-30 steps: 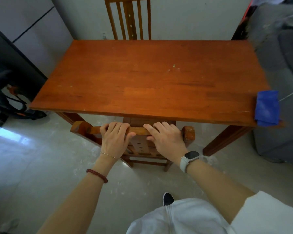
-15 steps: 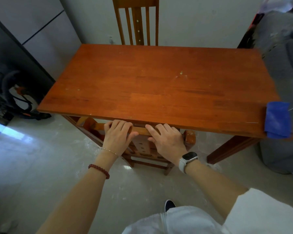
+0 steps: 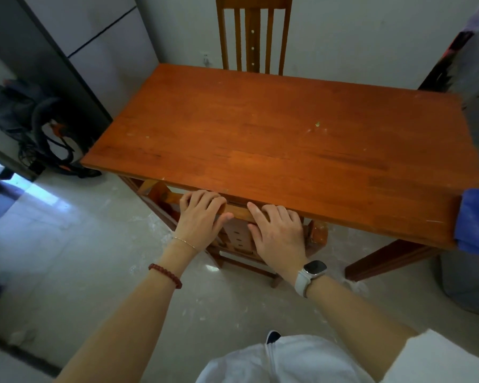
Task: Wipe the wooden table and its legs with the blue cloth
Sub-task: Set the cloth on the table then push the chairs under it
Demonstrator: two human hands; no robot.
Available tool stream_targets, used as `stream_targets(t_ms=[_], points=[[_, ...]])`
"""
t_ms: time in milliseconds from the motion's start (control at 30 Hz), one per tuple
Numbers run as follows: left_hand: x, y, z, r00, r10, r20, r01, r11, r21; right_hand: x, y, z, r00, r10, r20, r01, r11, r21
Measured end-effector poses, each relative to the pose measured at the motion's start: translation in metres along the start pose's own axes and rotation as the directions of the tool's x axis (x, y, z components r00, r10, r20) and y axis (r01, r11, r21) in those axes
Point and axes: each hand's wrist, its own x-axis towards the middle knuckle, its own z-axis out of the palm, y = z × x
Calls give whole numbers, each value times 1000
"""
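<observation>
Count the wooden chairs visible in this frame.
2. One chair stands at the table's far side; the near chair, tucked under the near edge, has its top rail under both hands. Others may be hidden.

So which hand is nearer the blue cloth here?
Right. The right hand rests on the chair top, with the cloth further right at the table's corner; the left hand is further away.
</observation>
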Motion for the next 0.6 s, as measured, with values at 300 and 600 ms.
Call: stream_targets(t_ms=[300,600], points=[[-138,-26,-13,850,-522,62,526,848,-69,-29,-91,35,886,-398,237,306,887,346],[-230,-176,-26,442,-829,343,882,471,2,29,-243,132,595,-496,633,333,868,368]])
